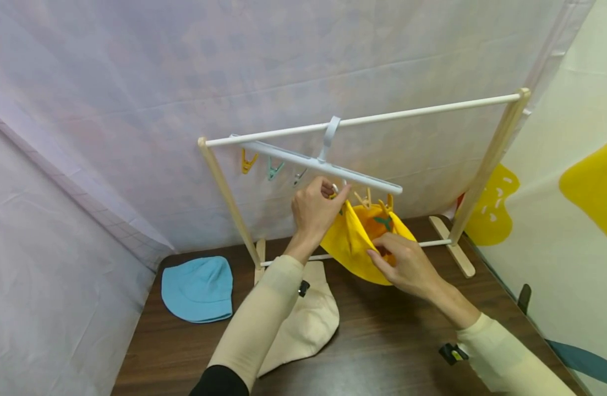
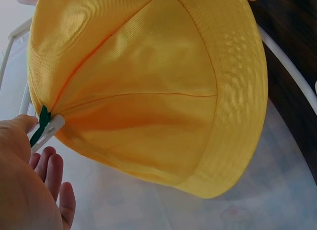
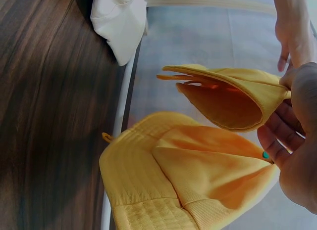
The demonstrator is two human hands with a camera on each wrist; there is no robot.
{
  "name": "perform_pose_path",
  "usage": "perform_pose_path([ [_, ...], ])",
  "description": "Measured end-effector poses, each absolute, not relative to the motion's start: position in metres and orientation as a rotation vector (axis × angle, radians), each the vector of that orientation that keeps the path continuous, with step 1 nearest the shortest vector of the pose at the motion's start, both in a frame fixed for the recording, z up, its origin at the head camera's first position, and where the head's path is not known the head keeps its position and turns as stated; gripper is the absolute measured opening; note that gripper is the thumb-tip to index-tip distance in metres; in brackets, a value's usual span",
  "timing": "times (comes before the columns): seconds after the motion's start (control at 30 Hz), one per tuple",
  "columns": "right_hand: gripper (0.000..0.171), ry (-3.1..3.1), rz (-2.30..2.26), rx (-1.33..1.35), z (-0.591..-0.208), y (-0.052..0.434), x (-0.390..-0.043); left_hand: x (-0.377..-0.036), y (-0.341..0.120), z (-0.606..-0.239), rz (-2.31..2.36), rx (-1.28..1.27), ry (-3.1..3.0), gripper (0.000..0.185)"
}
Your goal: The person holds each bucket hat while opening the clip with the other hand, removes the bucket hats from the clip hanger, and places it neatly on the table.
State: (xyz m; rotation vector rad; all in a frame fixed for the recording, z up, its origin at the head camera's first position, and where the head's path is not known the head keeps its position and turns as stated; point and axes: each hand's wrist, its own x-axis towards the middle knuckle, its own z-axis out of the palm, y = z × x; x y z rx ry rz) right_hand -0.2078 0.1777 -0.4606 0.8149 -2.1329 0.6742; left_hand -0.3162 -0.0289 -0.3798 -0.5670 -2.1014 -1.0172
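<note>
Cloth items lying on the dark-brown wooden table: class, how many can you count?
2: a light-blue, brimmed fabric hat at the left of the table, and a cream cloth piece, partly hidden behind the pale left sleeve. More could be hidden behind the arms.

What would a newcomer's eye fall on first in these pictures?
The bright yellow fabric hanging beneath the pale hanger, just right of centre in the head view, would likely draw the eye first. Next comes the blue hat lying on the dark table, left of the rack.
</note>
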Motion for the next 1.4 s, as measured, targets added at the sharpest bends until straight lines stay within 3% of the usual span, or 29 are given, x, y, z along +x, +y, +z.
perform_pose_path([
  [0.87,0.02,-2.134,0.678,0.82,-0.4629,0.1784,-0.2086,-0.3155,-0.0273,-0.3808,-0.761,-0.528,-2.006,0.044],
  [1.4,0.02,-2.135,0.68,0.799,-0.4621,0.1765,-0.2054,-0.3105,-0.0255,-0.3789,-0.776,-0.552,-2.04,0.034],
])
